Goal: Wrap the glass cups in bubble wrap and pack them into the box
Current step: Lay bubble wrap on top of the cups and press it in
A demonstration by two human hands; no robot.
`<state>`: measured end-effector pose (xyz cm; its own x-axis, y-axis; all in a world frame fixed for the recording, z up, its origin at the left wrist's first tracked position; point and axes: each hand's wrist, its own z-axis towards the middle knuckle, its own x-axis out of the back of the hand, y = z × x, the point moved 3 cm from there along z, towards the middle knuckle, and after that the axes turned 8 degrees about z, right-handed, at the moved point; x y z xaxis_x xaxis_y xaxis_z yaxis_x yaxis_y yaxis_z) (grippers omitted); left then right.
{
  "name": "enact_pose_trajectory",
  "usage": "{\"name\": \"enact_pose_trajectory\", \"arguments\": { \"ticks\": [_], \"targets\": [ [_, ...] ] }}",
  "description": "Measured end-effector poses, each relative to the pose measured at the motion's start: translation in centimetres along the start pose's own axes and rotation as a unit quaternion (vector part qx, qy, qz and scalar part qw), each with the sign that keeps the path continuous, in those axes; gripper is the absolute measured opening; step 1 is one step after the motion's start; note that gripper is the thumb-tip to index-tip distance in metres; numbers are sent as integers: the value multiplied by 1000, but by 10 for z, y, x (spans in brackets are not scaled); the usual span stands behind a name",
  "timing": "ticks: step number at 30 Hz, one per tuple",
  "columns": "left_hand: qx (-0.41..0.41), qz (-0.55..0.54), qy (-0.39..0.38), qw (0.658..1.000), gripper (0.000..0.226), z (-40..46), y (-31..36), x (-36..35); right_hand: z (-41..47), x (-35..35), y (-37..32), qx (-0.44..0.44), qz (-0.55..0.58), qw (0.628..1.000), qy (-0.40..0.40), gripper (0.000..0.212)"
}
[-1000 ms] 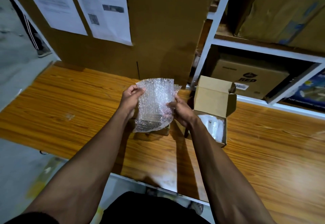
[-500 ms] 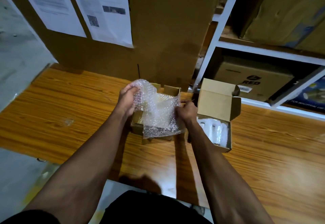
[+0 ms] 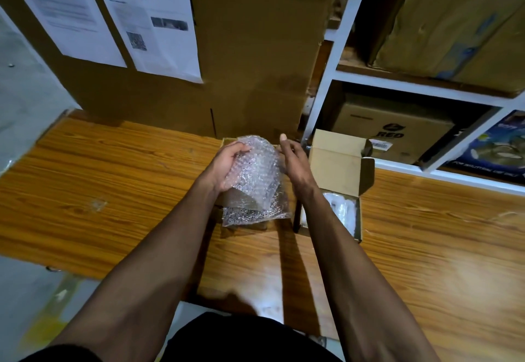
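Both hands work a bubble-wrapped bundle over an open box at the centre of the frame.

The left hand [image 3: 227, 163] curls its fingers round the upper left side of the bubble wrap bundle [image 3: 254, 180] and grips it; the glass inside cannot be made out through the wrap. The right hand [image 3: 294, 163] stands just right of the bundle with its fingers loosely extended and the thumb raised; whether it touches the wrap cannot be told. The bundle hangs above a small cardboard box [image 3: 227, 198], mostly hidden behind it, on the wooden tabletop [image 3: 113, 191]. Just to the right sits a second box [image 3: 341, 180], its lid flap upright, with pale wrapped items [image 3: 341, 211] inside. Printed sheets [image 3: 153, 18] hang on cardboard at the upper left of the frame.
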<state>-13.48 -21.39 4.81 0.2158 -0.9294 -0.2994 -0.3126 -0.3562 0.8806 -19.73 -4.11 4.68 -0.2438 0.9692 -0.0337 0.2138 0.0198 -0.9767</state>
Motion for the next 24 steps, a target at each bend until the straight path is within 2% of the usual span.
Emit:
{"name": "enact_pose_trajectory", "arguments": {
  "ticks": [2, 4, 8, 10, 13, 16, 19, 21, 24],
  "targets": [
    [-9, 22, -26, 999, 12, 1, 1, -15, -4, 4, -7, -17, 51, 996, -65, 65],
    [-20, 50, -37, 998, 9, 3, 2, -24, -13, 18, -16, -8, 50, 993, -106, 55],
    [-4, 124, -73, 990, 38, 3, -3, -35, -24, 63, -22, 2, -14, 987, -161, 39],
    [-7, 163, -55, 985, 42, 4, -7, -41, -25, 86, -23, -5, -45, 986, -158, 30],
    [-14, 152, -23, 988, 36, 4, -9, -57, -28, 111, -23, -33, -61, 988, -135, 23],
    [-6, 157, -40, 987, 34, -1, -12, -76, -32, 129, -22, -41, -29, 993, -104, 11],
    [11, 148, -79, 986, 44, 2, -20, -84, -34, 145, -16, -46, 46, 996, -69, 10],
    [23, 116, -72, 990, 45, 3, -24, -89, -35, 156, -10, -50, 78, 995, -40, 10],
    [13, 81, -40, 996, 39, 5, -26, -98, -38, 168, -4, -59, 42, 997, -37, 15]
  ]
}}
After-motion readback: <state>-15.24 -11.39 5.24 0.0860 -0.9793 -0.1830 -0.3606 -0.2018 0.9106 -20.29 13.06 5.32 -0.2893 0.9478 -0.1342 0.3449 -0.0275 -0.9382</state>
